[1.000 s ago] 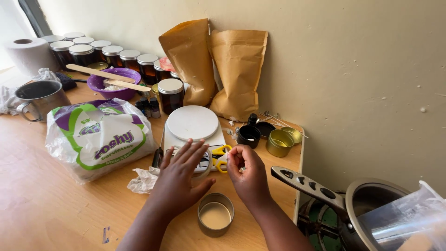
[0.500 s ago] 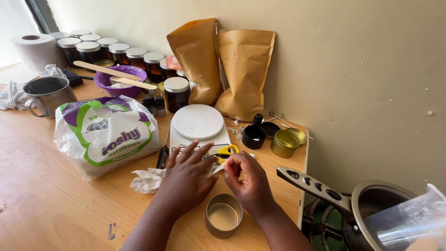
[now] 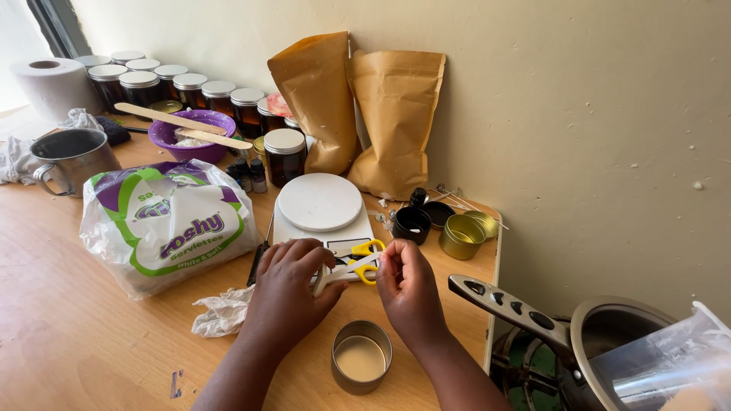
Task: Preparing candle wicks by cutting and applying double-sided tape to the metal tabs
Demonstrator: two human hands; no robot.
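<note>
1. Stick: a thin white stick (image 3: 344,271) is held between both hands, just in front of the white kitchen scale (image 3: 320,209), at the scale's near edge.
2. Left hand (image 3: 289,293) lies palm down in front of the scale, fingers curled over the stick's left end; the thumb and fingers are closed around it.
3. Right hand (image 3: 407,288) is pinched shut on the stick's right end, fingertips drawn together just in front of the scale's right corner.
4. Yellow-handled scissors (image 3: 367,259) lie at the scale's near right corner, between the two hands and touching or just under the stick; I cannot tell which.
5. A round tin (image 3: 362,358) with pale set wax inside sits nearer the person than the scale, below the gap between the hands and apart from both.
6. A crumpled tissue (image 3: 221,312) lies to the near left of the scale, just beside the left wrist.
7. A white, green and purple serviette pack (image 3: 167,221) rests left of the scale.
8. Right of the scale stand a small black cup (image 3: 412,224) and a gold tin (image 3: 461,236), near each other.
9. Behind the scale, two brown paper pouches (image 3: 358,114) lean upright on the wall, with a dark jar (image 3: 284,156) with a white lid just behind the scale's left side.
10. Far left of the scale are a purple bowl (image 3: 183,137) with wooden sticks across it, a steel mug (image 3: 72,156) and a paper roll (image 3: 53,84).
</note>
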